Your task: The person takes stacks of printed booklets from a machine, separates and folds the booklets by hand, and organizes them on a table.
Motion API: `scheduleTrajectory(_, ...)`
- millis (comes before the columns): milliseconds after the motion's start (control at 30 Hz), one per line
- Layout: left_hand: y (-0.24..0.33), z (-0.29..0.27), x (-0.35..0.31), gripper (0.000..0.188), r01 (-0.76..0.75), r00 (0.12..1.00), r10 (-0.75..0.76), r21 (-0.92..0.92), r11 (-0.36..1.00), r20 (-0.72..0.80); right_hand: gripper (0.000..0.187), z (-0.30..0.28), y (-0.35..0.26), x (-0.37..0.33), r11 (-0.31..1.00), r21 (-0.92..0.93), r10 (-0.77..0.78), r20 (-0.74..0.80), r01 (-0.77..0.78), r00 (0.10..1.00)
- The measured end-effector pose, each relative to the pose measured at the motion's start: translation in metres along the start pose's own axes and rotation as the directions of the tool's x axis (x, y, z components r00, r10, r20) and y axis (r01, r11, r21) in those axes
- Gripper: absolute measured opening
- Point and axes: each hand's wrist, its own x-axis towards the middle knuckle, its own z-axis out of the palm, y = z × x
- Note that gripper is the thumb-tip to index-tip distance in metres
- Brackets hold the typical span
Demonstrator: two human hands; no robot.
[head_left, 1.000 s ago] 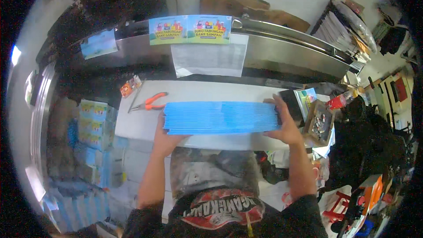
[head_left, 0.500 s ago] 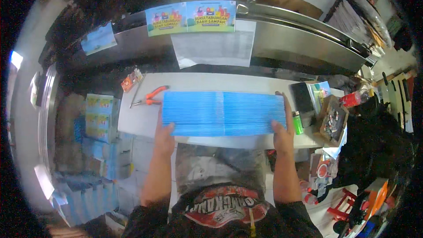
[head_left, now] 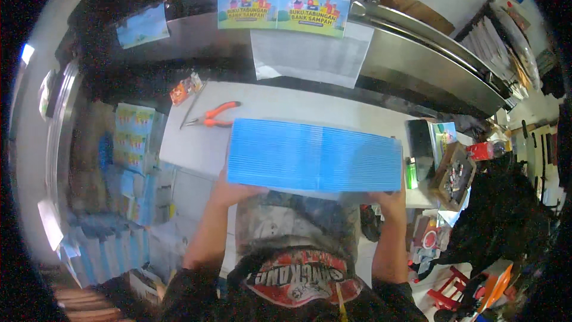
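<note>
A thick stack of blue-edged printed sheets or booklets (head_left: 316,155) is held between my two hands over the near part of the white table. Its many edges show as fine parallel lines. My left hand (head_left: 238,192) grips the lower left corner, with its fingers partly hidden by the stack. At the lower right corner my right hand (head_left: 388,199) holds the other end, most of its fingers hidden too. Orange-handled pliers (head_left: 217,115) lie on the table just beyond the stack's left end, beside a thin metal rod (head_left: 192,107).
On the table's right are a dark phone-like slab (head_left: 419,143), a green lighter (head_left: 412,173) and a wooden box (head_left: 456,176) of small items. Colourful printed sheets (head_left: 283,11) hang on the metal bar ahead. More blue stacks (head_left: 110,253) stand at lower left.
The stack has tilted, its right end now slightly nearer me. My thumbs, earlier on its near face, have slid to its lower edge. The whole view has shifted a little.
</note>
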Motion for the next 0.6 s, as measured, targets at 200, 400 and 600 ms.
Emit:
scheduleTrajectory(200, -0.002, 0.007, 0.015, 0.082, -0.138, 0.978, 0.157, 0.135, 0.981, -0.14, 0.065, -0.005, 0.021, 0.003, 0.99, 0.003, 0.138, -0.012, -0.138, 0.99)
scheduleTrajectory(400, -0.006, 0.008, 0.023, 0.097, -0.066, 0.986, 0.093, 0.195, 0.979, -0.135, 0.045, -0.002, 0.026, 0.006, 0.865, -0.489, 0.057, -0.124, -0.111, 0.991)
scheduleTrajectory(600, -0.008, 0.002, 0.025, 0.08, -0.036, 0.991, 0.075, 0.314, 0.949, -0.114, 0.051, -0.034, 0.07, 0.01, 0.885, -0.456, 0.074, -0.069, -0.098, 0.995)
